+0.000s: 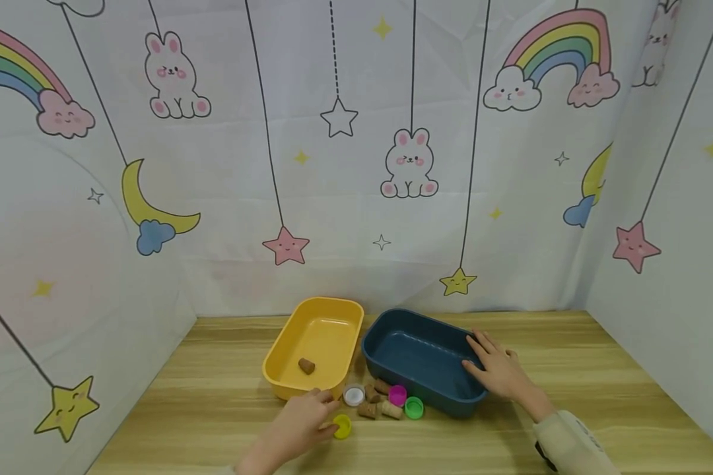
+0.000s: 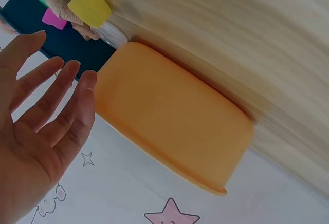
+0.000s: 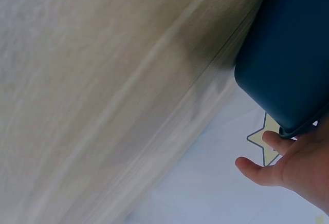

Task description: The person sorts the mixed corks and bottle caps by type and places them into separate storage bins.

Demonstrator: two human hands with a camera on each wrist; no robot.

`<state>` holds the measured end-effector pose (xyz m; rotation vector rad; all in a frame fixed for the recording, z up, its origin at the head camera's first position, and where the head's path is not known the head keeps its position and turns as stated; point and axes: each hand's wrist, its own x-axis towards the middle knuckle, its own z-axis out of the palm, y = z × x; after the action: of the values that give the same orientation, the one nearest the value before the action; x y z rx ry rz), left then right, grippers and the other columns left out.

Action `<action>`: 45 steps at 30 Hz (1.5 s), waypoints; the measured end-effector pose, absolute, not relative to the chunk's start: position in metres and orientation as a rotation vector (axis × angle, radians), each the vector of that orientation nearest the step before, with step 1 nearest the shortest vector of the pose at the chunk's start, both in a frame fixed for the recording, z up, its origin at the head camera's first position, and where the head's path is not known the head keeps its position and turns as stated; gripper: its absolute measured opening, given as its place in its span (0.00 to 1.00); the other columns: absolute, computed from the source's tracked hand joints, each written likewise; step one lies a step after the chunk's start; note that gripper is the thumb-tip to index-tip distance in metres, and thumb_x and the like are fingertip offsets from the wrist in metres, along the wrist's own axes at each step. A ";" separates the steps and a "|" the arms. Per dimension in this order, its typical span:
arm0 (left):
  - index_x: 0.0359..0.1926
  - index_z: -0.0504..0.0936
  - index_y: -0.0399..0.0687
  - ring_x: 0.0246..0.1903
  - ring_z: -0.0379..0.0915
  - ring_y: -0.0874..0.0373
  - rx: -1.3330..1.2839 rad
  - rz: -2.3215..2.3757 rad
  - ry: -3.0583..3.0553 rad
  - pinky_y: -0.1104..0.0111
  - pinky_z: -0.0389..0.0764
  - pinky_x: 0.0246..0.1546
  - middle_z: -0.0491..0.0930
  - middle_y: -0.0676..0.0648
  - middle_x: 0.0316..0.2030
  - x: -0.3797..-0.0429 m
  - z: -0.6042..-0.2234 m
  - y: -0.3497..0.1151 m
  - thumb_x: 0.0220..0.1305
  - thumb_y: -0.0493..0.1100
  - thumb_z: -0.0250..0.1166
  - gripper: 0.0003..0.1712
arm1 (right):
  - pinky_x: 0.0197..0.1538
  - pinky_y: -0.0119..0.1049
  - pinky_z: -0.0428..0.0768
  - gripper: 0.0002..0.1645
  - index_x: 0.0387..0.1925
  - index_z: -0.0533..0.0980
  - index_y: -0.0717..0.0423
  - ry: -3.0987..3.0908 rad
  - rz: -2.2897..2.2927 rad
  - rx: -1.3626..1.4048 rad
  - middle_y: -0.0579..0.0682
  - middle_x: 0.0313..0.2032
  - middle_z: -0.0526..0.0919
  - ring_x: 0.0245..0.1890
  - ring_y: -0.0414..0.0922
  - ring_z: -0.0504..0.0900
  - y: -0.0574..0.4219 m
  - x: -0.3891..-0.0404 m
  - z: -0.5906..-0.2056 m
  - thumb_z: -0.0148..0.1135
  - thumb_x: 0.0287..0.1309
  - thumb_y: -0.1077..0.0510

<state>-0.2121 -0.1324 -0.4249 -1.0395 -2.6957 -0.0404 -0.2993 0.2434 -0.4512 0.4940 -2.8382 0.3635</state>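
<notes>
- Yellow cap (image 1: pixel 342 426) lies at the thumb tip of the left hand (image 1: pixel 300 422); whether they touch is hard to tell.
- Left fingers are spread and loosely bent, with nothing in them that shows. Right hand (image 1: pixel 502 373) rests its spread fingers over the rim of the blue tub (image 1: pixel 404 353), with nothing picked up.
- If the left thumb pushed rather than pinched, the cap could slide away into the corks (image 1: pixel 367 409), which lie just beyond those fingers.
- Corks look round enough to roll if knuckles brushed them; the pink cap (image 1: pixel 397 395) and green cap (image 1: pixel 414 408), farther from the left fingers, could be knocked too.
- Too much weight from the right fingers might tip or shift the blue tub.
- Hard to see: the near corner of the yellow tub (image 1: pixel 333 343), partly behind the left fingers, and the right fingers' undersides. Overlapping corks are hard to count.
</notes>
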 end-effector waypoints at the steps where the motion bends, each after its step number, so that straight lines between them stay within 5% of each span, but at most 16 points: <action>1: 0.34 0.80 0.51 0.26 0.67 0.63 -1.045 -0.027 -2.700 0.75 0.66 0.21 0.74 0.55 0.29 -0.212 -0.426 -0.131 0.48 0.49 0.66 0.12 | 0.49 0.64 0.60 0.35 0.62 0.60 0.59 -2.839 0.363 0.495 0.60 0.65 0.56 0.64 0.60 0.57 0.243 -0.299 -0.451 0.48 0.59 0.44; 8: 0.39 0.80 0.51 0.35 0.70 0.60 -1.112 0.003 -2.724 0.72 0.71 0.27 0.77 0.53 0.39 -0.212 -0.436 -0.125 0.47 0.50 0.66 0.17 | 0.49 0.64 0.61 0.35 0.62 0.60 0.60 -2.836 0.367 0.505 0.61 0.65 0.55 0.64 0.60 0.56 0.243 -0.298 -0.450 0.47 0.59 0.44; 45: 0.34 0.78 0.58 0.33 0.64 0.62 -1.139 0.282 -2.554 0.71 0.68 0.28 0.74 0.57 0.31 -0.213 -0.452 -0.121 0.43 0.50 0.68 0.14 | 0.47 0.64 0.63 0.33 0.62 0.60 0.61 -2.829 0.347 0.506 0.61 0.65 0.56 0.63 0.60 0.57 0.243 -0.298 -0.451 0.49 0.59 0.47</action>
<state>-0.2134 -0.1212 -0.4517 -1.1388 -2.5542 0.2817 -0.2984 0.2428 -0.4511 0.5062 -2.8294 0.3471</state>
